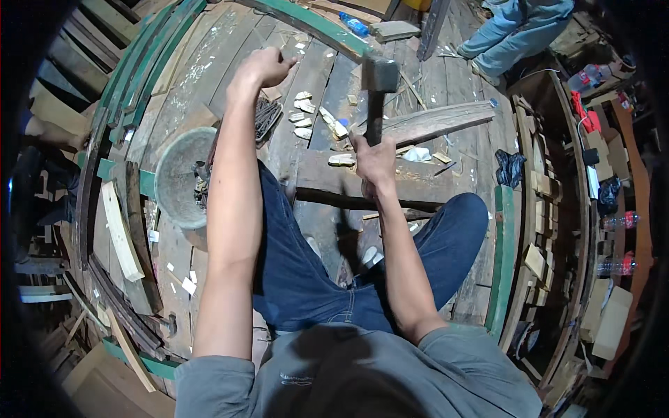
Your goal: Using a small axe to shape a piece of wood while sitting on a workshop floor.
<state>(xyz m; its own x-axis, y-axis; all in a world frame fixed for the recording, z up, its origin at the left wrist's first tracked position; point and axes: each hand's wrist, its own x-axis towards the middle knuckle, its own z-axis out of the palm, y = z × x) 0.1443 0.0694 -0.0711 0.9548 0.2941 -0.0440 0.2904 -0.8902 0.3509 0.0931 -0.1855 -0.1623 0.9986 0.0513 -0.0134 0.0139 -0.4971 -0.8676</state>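
Observation:
My right hand point(373, 157) grips the handle of a hammer point(380, 75), whose dark steel head is raised toward the top of the view. My left hand point(261, 68) is out at upper left with curled fingers; whatever they hold, if anything, is hidden. Below it, beside my forearm, lies a pile of long nails point(268, 122). A thick dark timber point(327, 182) lies crosswise between my knees. Around it are several pale wood pieces point(304, 105), a grey plank point(439, 122) and a white scrap point(417, 155). A round grey basin point(174, 174) with dark bits stands left of my forearm.
A person in light jeans point(502, 38) stands at upper right; another person's hand point(66, 136) is at far left. Green boards point(503, 258) edge the wooden floor. A blue bottle point(354, 24), black plastic bags point(509, 167) and stacked wood blocks point(540, 181) are around me.

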